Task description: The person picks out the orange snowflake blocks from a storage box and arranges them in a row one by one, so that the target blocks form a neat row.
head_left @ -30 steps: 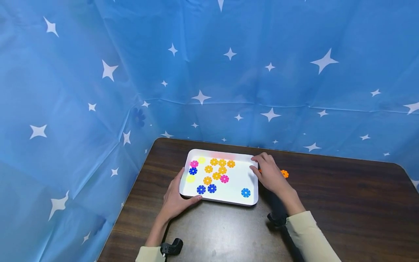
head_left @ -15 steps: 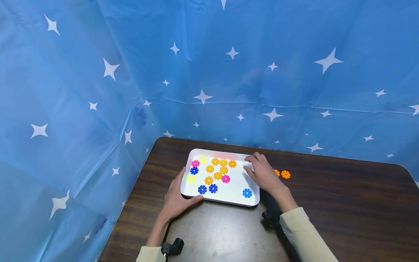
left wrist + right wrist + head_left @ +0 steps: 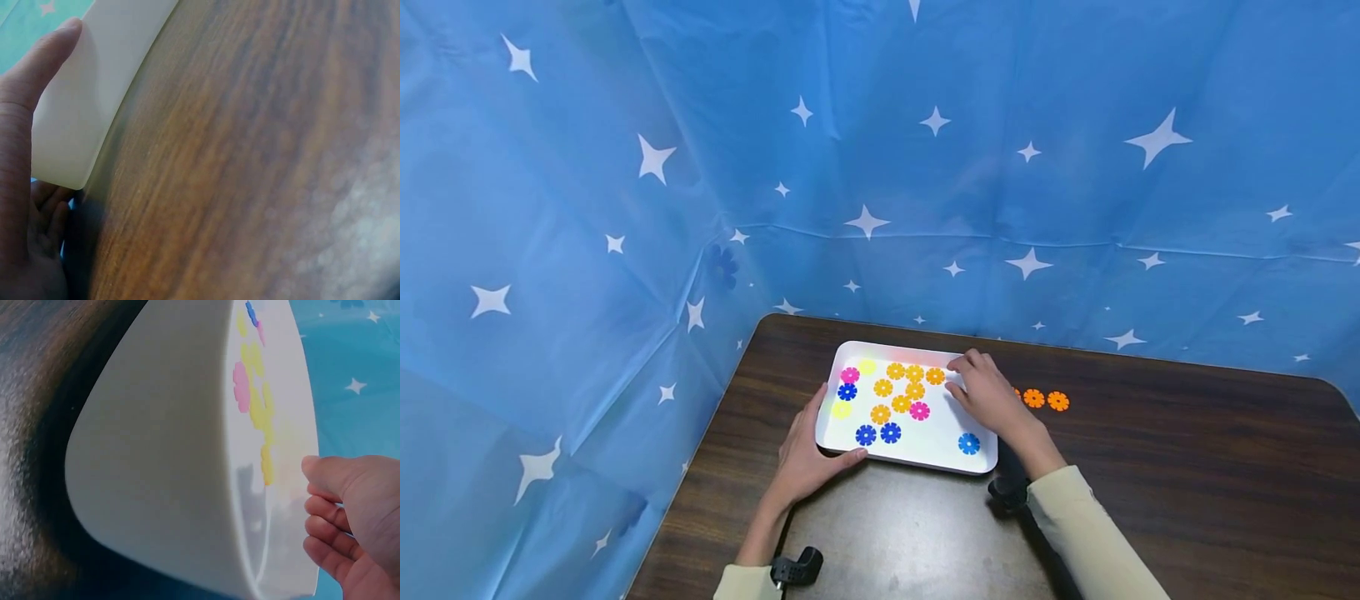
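Note:
A white rectangular tray (image 3: 940,450) lies on the table, holding several flower-shaped plastic discs in yellow, pink, orange and blue. At its near left corner, my left hand (image 3: 805,454) grips the tray, with the thumb on the front rim and the fingers along the left side. My right hand (image 3: 988,396) hovers over the tray's right part, fingers bent and apart from the thumb, and nothing shows in it. Its fingertips are close to the rightmost amber disc (image 3: 935,377). A light blue disc (image 3: 968,443) lies alone at the near right corner.
Orange discs (image 3: 1033,398) sit in a row on the brown wooden table (image 3: 1187,467) right of the tray, one partly hidden by the right hand. A blue star-patterned curtain (image 3: 970,183) hangs behind and along the left side.
My right hand has moved left from the tray's right rim to over its inside, uncovering more orange discs on the table. My left hand keeps its hold.

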`<state>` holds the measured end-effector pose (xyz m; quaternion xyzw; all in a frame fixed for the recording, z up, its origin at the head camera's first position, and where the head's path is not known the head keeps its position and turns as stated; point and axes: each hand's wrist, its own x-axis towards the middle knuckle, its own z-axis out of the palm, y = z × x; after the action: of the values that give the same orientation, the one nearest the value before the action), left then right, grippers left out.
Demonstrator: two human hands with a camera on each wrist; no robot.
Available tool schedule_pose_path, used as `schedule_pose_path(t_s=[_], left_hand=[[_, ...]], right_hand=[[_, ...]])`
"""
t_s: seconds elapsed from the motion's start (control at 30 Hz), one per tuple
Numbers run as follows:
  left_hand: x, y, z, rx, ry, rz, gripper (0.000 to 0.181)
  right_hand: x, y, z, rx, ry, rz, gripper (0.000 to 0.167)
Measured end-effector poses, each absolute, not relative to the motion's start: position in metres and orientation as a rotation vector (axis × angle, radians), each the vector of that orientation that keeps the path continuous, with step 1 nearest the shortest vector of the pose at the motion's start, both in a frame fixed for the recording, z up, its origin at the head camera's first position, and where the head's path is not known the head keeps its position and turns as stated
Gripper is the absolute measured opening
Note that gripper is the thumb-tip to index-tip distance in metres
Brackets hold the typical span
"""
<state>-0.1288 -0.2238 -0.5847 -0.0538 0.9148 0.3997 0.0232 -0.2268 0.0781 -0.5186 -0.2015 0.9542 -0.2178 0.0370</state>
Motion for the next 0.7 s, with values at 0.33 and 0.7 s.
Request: schedule_pose_path(t_s=[0.33, 0.7], left_hand=[[-0.127, -0.224, -0.583, -0.181, 2.826, 1.243, 0.12], [-0.128, -0.224, -0.586, -0.157, 2.838, 1.243, 0.119]], right_hand=[[-0.229, 0.068, -0.525, -0.664, 2.902, -0.663, 0.037], [-0.232, 0.062, -0.528, -0.696, 2.906, -0.592, 0.038]])
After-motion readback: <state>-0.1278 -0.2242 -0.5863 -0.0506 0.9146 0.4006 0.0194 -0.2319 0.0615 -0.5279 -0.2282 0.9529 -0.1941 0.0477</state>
